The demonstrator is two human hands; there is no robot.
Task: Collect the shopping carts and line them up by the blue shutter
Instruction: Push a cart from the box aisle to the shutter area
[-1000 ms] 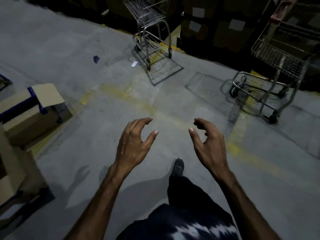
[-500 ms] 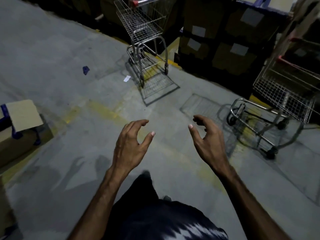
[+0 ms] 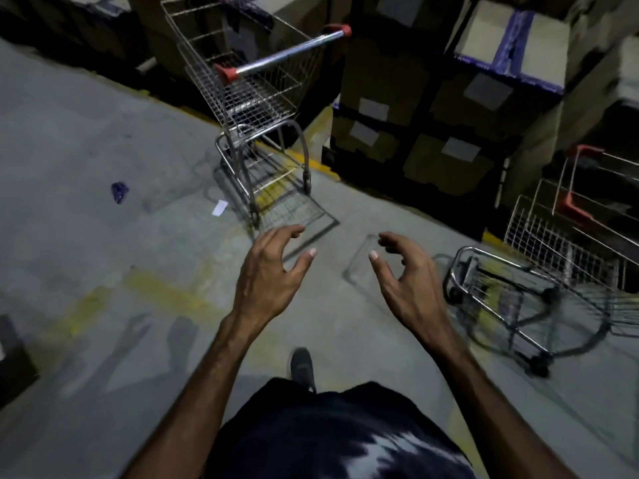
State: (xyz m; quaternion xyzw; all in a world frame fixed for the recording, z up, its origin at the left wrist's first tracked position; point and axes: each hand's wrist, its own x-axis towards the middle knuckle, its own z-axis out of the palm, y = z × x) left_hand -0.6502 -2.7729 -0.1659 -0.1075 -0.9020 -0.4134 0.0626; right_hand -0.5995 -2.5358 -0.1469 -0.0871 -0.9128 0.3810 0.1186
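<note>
Grey concrete floor [image 3: 86, 140] marked with worn yellow lines stretches through a dim storeroom, with stacked cardboard boxes [image 3: 408, 133] along the far side. A person stands mid-floor with both bare arms held out in front. The left hand [image 3: 273, 271] and the right hand [image 3: 408, 278] hover side by side above the floor, palms down, fingers spread and loosely curled like claws, and neither holds or touches anything. Straight ahead, beyond the hands, stands a wire shopping cart [image 3: 249, 95], upright on its wheels near the boxes, its silver handlebar [image 3: 281, 53] with red end caps turned toward the person. A second cart [image 3: 539, 271] sits off to the right, near the right hand but apart from it, and looks blurred. Behind it, more red-trimmed cart frames [image 3: 587, 191] crowd the wall. A blue scrap [image 3: 119, 192] and a white slip of paper [image 3: 220, 207] lie on the floor to the left. No blue shutter is visible from here. The cart ahead looks like rigid steel mesh, fairly light when empty, likely to roll easily yet wander on its swivel wheels. The handlebar seems the sensible place to take hold, one hand near each red cap, for steady steering.
</note>
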